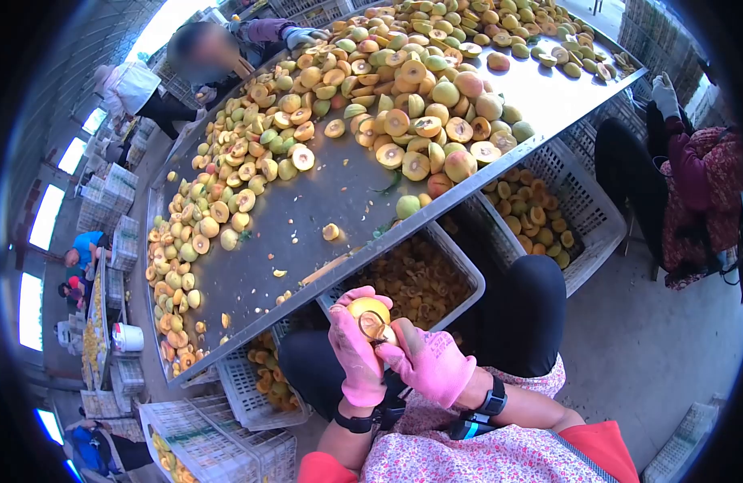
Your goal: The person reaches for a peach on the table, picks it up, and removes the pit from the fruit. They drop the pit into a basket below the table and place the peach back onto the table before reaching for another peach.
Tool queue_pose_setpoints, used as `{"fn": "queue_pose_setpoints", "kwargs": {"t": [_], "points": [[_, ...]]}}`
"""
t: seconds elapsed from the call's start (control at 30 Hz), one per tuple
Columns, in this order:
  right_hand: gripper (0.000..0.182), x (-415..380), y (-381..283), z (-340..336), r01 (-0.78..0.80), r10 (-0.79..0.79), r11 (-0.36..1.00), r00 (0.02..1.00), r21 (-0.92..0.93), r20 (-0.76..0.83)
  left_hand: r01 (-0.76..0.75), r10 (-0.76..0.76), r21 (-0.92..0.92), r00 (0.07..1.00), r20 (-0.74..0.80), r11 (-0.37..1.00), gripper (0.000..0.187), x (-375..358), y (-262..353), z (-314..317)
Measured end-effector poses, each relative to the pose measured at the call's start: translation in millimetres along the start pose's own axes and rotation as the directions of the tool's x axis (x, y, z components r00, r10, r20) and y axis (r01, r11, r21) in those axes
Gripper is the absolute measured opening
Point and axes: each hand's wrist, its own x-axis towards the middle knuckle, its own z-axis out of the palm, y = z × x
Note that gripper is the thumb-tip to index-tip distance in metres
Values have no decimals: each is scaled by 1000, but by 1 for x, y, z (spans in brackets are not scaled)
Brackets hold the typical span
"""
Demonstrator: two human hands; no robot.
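My left hand (355, 354), in a pink glove, is closed around a yellow peach half (368, 307), its cut face turned toward my right hand. My right hand (429, 361), in a matching glove, presses its fingers and thumb against the lower side of that peach. From its fingertips a thin dark curved blade (375, 324) loops around the pit area; the handle is hidden in the glove. Both hands are above my lap, just in front of the metal table (307, 213). Halved and whole peaches (416, 165) are heaped across the table.
Under the table edge stand a crate of peach scraps (478, 283), a crate of peach halves (585, 216) and another crate (241, 394) at left. A co-worker's gloved hand (305, 37) rests at the far side. Another person (697, 181) sits at right. Stacked crates (218, 443) stand lower left.
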Motion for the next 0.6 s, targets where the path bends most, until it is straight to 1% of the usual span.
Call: {"fn": "queue_pose_setpoints", "kwargs": {"t": [0.17, 0.23, 0.3, 0.37, 0.4, 0.47, 0.5, 0.53, 0.57, 0.6], "points": [[39, -5, -3, -5, -9, 10, 999, 1000, -47, 29, -13, 14, 28, 1000, -22, 1000, 68, -10, 2, 9], [39, -3, 1, -4, -16, 18, 999, 999, -34, 41, -20, 22, 40, 999, -31, 999, 70, -10, 1, 11], [38, -3, 2, -5, -27, 28, 999, 998, -17, 51, -93, 96, 74, 995, -37, 993, 73, -10, 0, 14], [41, -4, 1, -7, -73, 64, 993, 994, 91, 93, -115, 117, 97, 993, -17, 989, 75, -10, 0, 15], [41, -5, 3, -6, -75, 67, 993, 994, 95, 87, -140, 141, 122, 990, 2, 983, 76, -10, 1, 15], [44, -7, 8, -5, -108, 76, 958, 989, 265, 126, -139, 138, 97, 990, 18, 986, 77, -12, -4, 14], [44, -7, 11, -5, -112, 82, 957, 990, 269, 118, -134, 133, 73, 991, 27, 988, 79, -12, -7, 14], [45, -7, 14, -6, -109, 75, 949, 989, 294, 126, -193, 188, 96, 981, 55, 977, 72, -11, -10, 14], [47, -7, 16, -7, -108, 67, 942, 988, 319, 137, -188, 182, 97, 981, 61, 977, 72, -10, -10, 12], [47, -7, 17, -12, -112, 73, 940, 988, 321, 133, -141, 119, 153, 982, 145, 978, 67, -8, -2, 10]]}}
